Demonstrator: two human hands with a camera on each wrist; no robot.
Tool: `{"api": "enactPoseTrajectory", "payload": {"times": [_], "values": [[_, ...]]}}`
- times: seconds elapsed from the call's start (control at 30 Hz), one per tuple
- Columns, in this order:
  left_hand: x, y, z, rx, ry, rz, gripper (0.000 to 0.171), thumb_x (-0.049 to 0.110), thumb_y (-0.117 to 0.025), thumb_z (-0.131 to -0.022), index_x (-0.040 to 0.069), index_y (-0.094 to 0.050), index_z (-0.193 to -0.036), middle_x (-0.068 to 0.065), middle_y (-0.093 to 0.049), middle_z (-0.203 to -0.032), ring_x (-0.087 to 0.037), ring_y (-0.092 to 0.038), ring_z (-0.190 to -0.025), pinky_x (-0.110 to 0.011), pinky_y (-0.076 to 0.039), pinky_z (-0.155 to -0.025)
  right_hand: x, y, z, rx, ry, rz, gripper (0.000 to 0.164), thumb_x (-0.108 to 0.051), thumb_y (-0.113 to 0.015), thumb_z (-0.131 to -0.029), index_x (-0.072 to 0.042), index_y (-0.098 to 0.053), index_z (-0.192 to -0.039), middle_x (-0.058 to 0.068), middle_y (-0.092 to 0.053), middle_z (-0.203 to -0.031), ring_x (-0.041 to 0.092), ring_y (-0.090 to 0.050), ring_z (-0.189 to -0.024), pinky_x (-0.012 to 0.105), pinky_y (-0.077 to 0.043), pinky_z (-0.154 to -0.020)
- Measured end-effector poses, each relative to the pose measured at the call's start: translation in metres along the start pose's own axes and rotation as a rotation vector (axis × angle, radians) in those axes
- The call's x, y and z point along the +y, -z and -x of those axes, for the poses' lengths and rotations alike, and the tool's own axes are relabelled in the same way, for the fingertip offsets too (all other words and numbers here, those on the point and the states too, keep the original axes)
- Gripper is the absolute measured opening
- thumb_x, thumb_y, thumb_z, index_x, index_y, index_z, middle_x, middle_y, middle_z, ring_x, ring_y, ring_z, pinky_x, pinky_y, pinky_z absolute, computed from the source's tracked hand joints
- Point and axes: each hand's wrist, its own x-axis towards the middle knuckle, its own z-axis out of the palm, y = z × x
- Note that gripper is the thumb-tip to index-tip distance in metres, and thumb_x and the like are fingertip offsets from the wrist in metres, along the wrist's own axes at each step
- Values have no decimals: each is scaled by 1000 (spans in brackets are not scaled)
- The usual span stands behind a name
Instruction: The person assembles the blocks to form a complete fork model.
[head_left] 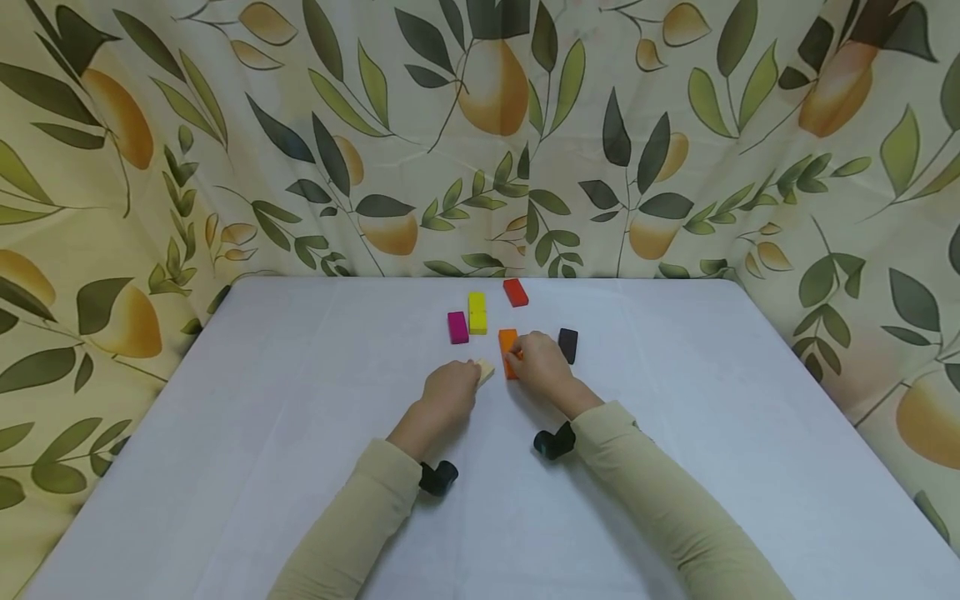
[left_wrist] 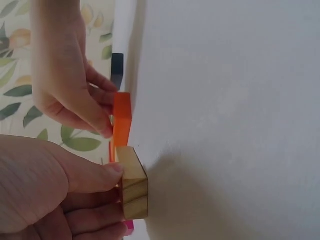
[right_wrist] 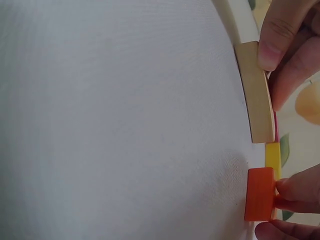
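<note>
Two pieces held at once. Pinches a plain wooden block (head_left: 486, 372) between thumb and fingers of the left hand (head_left: 450, 390), at its right side. Grasps an orange piece (head_left: 507, 340) in the fingers of the right hand (head_left: 545, 365), at its left; one block or more, cannot tell. Leaves only a narrow strip between both. Just beyond the left hand, a yellow piece (head_left: 477, 317), with a magenta block (head_left: 458, 327) close along its left. Just right of the right hand, a black block (head_left: 568, 346). Farther beyond, a red block (head_left: 515, 292), near the far edge of the white table (head_left: 300, 400). Broad white surface outward from either hand, side edges well apart; past the far edge, a patterned curtain (head_left: 487, 208).
</note>
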Motion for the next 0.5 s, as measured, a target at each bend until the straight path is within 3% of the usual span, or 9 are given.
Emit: {"api": "enactPoseTrajectory", "payload": {"times": [0.2,0.37,0.43,0.5], "values": [[7,2,2,-27,67,10,22,11,-62,-87,2,-63,-107,-8,-63,-89,-17,-53,-70,-28,-50,-67,-1,-2,-1,-13,-27,-7,20,-17,-64,-87,1,-70,-93,6,-57,-75,20,-49,-72,28,-46,-65],[7,2,4,-26,82,23,26,15,-62,-88,2,-62,-110,-9,-63,-92,-18,-54,-73,-29,-50,-70,-1,0,-2,-21,-35,-16,21,-18,-65,-87,1,-70,-94,5,-57,-76,20,-49,-72,28,-47,-66],[5,0,5,-18,67,41,29,18,-60,-90,2,-60,-114,-11,-62,-105,-20,-58,-83,-30,-50,-76,-1,1,-2,-20,-34,-27,21,-18,-65,-86,0,-70,-95,6,-59,-77,21,-50,-72,28,-47,-65],[0,-1,6,-21,34,71,38,21,-57,-92,1,-54,-124,-13,-56,-122,-24,-56,-103,-34,-47,-87,1,2,-4,-16,-41,-41,23,-19,-64,-87,0,-70,-98,7,-61,-80,21,-51,-73,29,-47,-65]]}}
